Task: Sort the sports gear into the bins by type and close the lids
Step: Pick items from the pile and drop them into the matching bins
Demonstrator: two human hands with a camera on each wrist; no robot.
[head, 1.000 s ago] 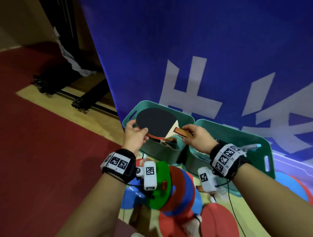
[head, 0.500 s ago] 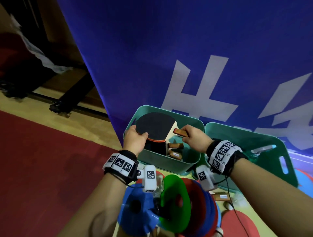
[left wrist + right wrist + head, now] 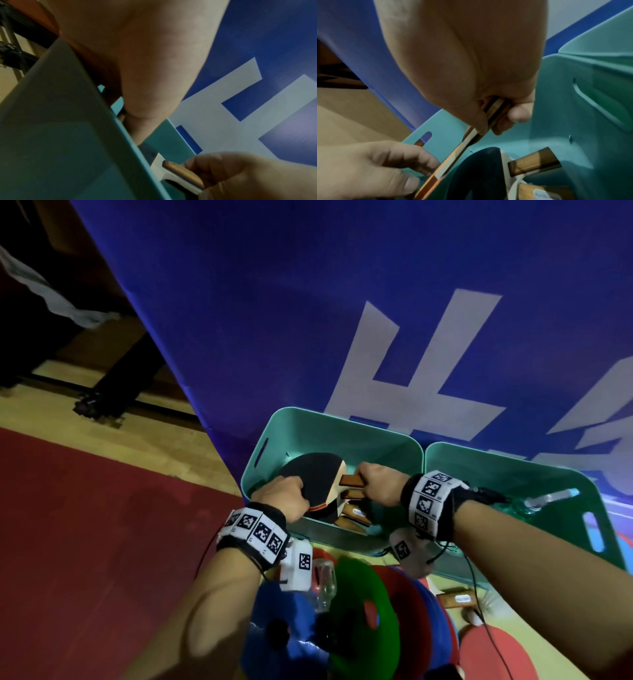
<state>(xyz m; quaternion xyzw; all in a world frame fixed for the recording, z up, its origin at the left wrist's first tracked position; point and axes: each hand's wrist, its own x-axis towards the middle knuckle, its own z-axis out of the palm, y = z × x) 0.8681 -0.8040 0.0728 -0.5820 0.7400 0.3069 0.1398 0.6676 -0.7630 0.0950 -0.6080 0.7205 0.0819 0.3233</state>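
The left hand (image 3: 137, 60) fills the upper frame above the teal bin (image 3: 60, 135) wall. Lower right, the right hand (image 3: 248, 175) grips a wooden paddle handle (image 3: 181, 171); the left hand's own hold seems hidden. A blue banner (image 3: 265, 40) stands behind.

paddle (image 3: 313, 479) black, red edge | bin (image 3: 342, 429) teal | banner (image 3: 308, 302) blue, white

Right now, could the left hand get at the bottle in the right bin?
Probably not: the left hand holds the paddle in the left bin, and the right hand crosses the way to the bottle.
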